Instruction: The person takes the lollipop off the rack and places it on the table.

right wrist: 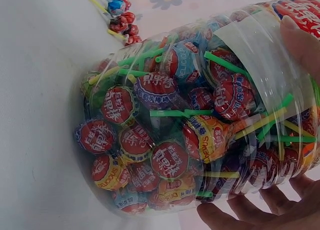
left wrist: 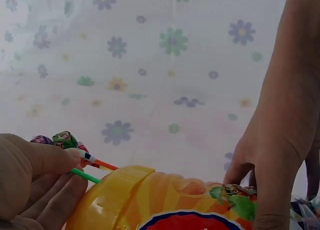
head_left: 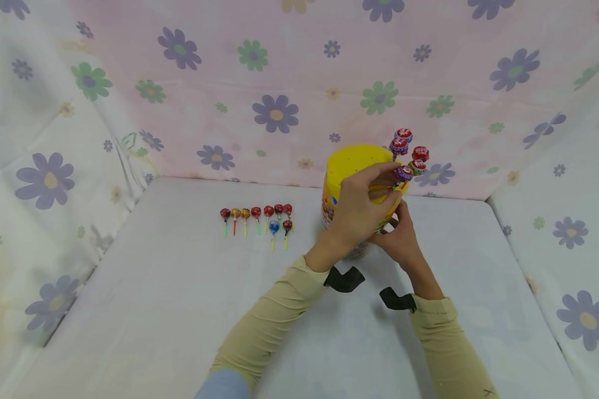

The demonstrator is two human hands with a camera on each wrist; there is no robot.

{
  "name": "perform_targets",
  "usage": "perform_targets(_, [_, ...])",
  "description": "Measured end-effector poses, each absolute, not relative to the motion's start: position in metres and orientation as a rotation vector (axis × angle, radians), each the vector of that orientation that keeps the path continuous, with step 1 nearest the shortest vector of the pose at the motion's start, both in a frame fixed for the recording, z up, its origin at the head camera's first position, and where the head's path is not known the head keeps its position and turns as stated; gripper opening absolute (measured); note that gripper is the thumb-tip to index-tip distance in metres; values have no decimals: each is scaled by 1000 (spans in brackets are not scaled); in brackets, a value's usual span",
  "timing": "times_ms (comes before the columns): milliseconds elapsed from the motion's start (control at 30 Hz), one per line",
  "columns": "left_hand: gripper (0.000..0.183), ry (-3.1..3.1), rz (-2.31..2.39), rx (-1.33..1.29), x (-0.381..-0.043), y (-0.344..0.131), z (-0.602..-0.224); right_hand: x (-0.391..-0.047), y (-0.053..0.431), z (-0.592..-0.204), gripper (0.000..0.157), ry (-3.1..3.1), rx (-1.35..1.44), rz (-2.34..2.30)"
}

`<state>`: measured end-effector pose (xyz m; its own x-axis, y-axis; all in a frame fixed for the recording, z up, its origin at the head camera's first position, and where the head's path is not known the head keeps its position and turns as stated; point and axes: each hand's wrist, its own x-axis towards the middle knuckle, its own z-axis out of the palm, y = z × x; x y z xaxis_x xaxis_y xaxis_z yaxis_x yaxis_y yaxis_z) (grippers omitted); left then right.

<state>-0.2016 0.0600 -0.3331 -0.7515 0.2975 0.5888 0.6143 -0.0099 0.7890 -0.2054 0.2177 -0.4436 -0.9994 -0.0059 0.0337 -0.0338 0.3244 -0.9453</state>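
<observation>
lollipop, pinched by left hand, escapes right wrist view; right hand grips jar.

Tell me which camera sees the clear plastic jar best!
Right wrist: the jar looms large, wrapped lollipops visible inside. Head shows mainly its yellow lid, partly behind the left hand; left wrist shows lid and orange label.

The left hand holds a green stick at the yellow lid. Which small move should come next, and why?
Probably press the green stick gently into the lid: the left hand pinches it where it appears to reach the lid, an orange stick shows close by, and the right hand grips the jar, which should help to steady it.
</observation>
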Motion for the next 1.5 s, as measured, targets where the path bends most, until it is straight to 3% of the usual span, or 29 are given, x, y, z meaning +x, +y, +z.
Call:
perform_targets(333, [34, -1859, -1801, -895, -207, 62, -330, -205, 217, -446, 100, -2533, 52, 1817])
perform_targets(633, [35, -1811, -1872, -789, -211, 17, -330, -205, 216, -445, 98, -2550, 56, 1777])
perform_targets(1500, [34, -2228, -1739, -284, -223, -109, -418, -204, 219, -445, 97, -2514, 119, 1826])
